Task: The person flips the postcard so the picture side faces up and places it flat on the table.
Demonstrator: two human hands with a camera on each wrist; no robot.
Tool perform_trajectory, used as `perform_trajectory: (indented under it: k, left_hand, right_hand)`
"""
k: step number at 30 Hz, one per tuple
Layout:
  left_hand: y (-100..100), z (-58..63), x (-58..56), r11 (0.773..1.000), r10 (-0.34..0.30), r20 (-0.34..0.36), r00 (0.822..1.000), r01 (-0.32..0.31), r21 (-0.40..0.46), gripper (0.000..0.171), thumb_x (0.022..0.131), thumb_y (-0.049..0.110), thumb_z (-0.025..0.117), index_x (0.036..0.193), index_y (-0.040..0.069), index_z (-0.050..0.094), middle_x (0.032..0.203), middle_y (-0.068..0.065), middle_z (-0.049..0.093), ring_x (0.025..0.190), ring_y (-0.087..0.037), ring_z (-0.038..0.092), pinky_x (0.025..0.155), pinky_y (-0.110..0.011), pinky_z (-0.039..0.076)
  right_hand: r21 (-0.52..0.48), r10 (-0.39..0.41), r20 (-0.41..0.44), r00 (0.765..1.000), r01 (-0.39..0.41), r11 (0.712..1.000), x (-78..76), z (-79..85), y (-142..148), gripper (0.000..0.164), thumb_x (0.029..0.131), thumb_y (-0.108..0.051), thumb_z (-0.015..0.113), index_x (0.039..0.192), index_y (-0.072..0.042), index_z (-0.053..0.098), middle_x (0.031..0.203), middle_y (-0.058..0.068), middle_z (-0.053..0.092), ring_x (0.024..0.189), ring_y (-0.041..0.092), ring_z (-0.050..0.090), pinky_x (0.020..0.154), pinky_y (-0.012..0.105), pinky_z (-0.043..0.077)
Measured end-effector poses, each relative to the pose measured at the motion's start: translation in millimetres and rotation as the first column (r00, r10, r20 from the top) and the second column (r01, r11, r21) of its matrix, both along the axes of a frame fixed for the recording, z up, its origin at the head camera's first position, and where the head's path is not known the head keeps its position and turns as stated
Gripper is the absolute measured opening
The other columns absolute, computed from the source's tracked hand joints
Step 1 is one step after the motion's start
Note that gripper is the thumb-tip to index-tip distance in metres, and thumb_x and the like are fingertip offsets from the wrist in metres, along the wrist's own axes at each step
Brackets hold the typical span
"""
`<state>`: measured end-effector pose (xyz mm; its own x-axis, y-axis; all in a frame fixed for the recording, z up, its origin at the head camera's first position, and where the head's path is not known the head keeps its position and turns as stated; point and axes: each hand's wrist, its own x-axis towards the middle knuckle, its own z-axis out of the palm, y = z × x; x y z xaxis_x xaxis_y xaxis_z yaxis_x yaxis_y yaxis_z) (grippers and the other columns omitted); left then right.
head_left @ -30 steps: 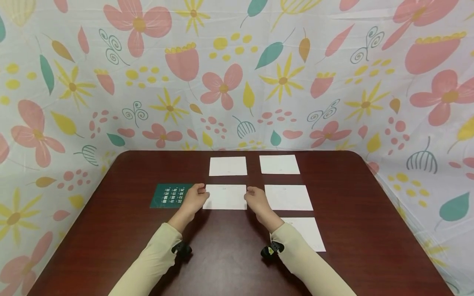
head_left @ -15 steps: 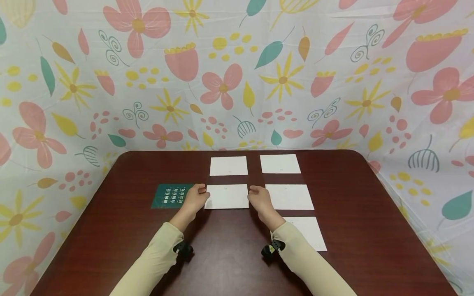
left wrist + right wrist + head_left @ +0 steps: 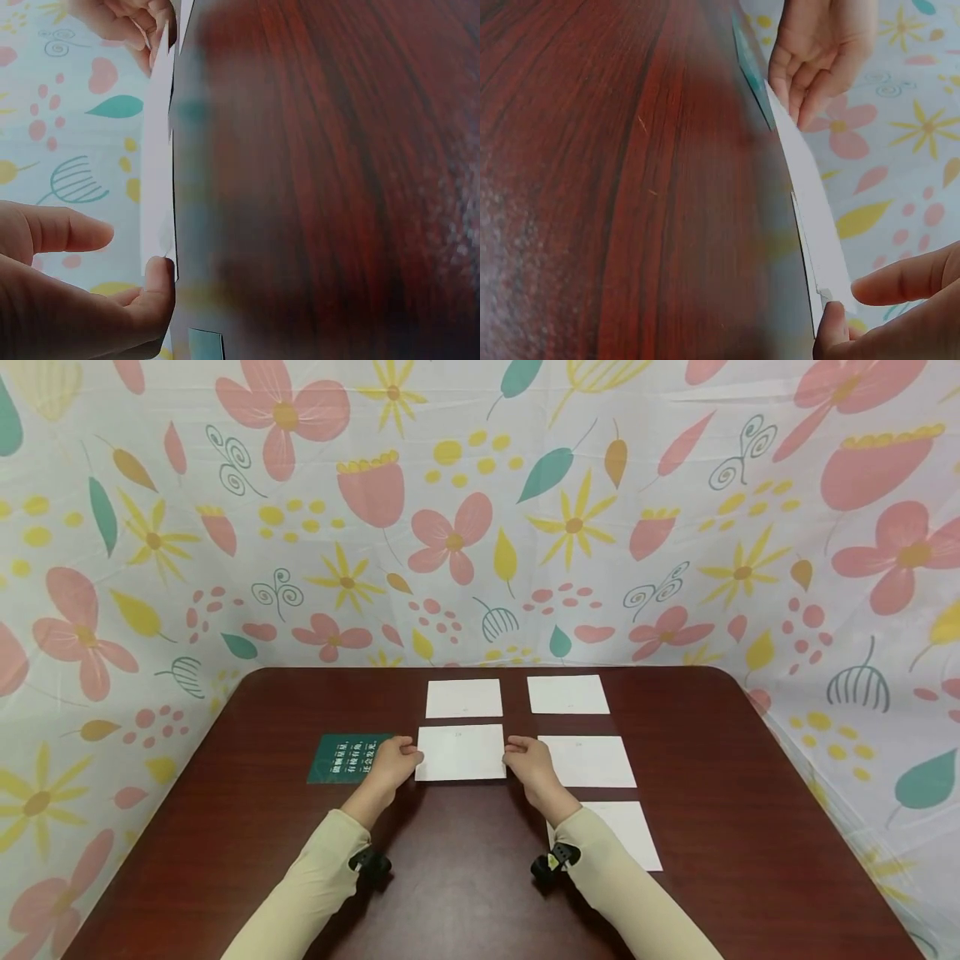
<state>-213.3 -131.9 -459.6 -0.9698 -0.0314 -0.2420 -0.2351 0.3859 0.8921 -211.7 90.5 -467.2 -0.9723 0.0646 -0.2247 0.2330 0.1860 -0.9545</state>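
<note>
Between my two hands is a white card (image 3: pixel 461 753) with a tiny faint mark near its far edge. My left hand (image 3: pixel 396 763) holds its left edge, with the thumb and fingers near the corner in the left wrist view. The right edge is held by my right hand (image 3: pixel 529 765), with a fingertip (image 3: pixel 832 322) against the card's edge in the right wrist view. The card looks raised and tilted, its far edge higher. Partly behind my left hand lies a dark green card (image 3: pixel 341 758) with white Chinese characters.
Two white cards lie at the back, one on the left (image 3: pixel 464 698) and one on the right (image 3: pixel 568 694). Another white card (image 3: pixel 588 762) is right of my right hand. A nearer one (image 3: pixel 621 831) is partly covered by my right forearm. The brown table (image 3: pixel 450 885) meets a flowered cloth.
The held white card has come up slightly and its far edge has tipped up, narrowing the visible gap to the card behind. Both hands have shifted slightly right; the other cards stay put.
</note>
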Motion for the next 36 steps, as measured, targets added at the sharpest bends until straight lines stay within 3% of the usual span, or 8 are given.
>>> perform_trajectory:
  k: [10, 25, 31, 36]
  left_hand:
    - [-1.1, 2.0, 0.4, 1.0, 0.002, -0.027, 1.0, -0.002, -0.006, 0.042, 0.092, 0.004, 0.053, 0.131, -0.011, 0.049, 0.123, -0.026, 0.053, 0.116, -0.036, 0.05, 0.095, -0.045, 0.044]
    - [-0.6, 21.8, -0.1, 1.0, 0.025, -0.087, 0.996, -0.026, -0.009, 0.045, 0.092, 0.004, 0.053, 0.136, -0.003, 0.049, 0.117, -0.021, 0.054, 0.108, -0.03, 0.05, 0.087, -0.039, 0.045]
    - [-1.5, 23.0, -1.3, 1.0, 0.006, -0.073, 0.997, -0.006, 0.011, 0.046, 0.095, 0.009, 0.051, 0.14, 0.002, 0.046, 0.123, -0.02, 0.051, 0.115, -0.033, 0.049, 0.093, -0.045, 0.044]
    - [-0.8, 23.7, 0.5, 0.998, 0.018, -0.077, 0.997, -0.013, 0.068, 0.043, 0.1, 0.014, 0.046, 0.141, 0.003, 0.045, 0.129, -0.022, 0.051, 0.119, -0.034, 0.049, 0.097, -0.049, 0.042]
  right_hand:
    - [0.003, -0.023, -0.012, 1.0, 0.023, 1.0, -1.4, -1.7, -1.1, 0.036, 0.089, 0.003, 0.051, 0.123, 0.01, 0.059, 0.124, 0.024, 0.056, 0.118, 0.032, 0.051, 0.09, 0.034, 0.045]
    - [-0.035, -0.034, -0.053, 0.998, 0.032, 0.999, -3.5, 13.6, -4.4, 0.041, 0.09, 0.0, 0.052, 0.131, 0.002, 0.057, 0.12, 0.02, 0.058, 0.11, 0.024, 0.052, 0.085, 0.029, 0.045]
    - [-0.066, -0.062, -0.065, 0.996, 0.057, 0.996, -6.2, 18.0, -3.3, 0.045, 0.087, 0.003, 0.051, 0.132, 0.0, 0.057, 0.12, 0.02, 0.059, 0.108, 0.022, 0.052, 0.077, 0.021, 0.044]
    - [-0.078, -0.072, -0.07, 0.995, 0.067, 0.995, -6.3, 19.2, -3.6, 0.045, 0.087, 0.003, 0.052, 0.131, -0.001, 0.058, 0.118, 0.02, 0.06, 0.107, 0.022, 0.052, 0.081, 0.024, 0.043]
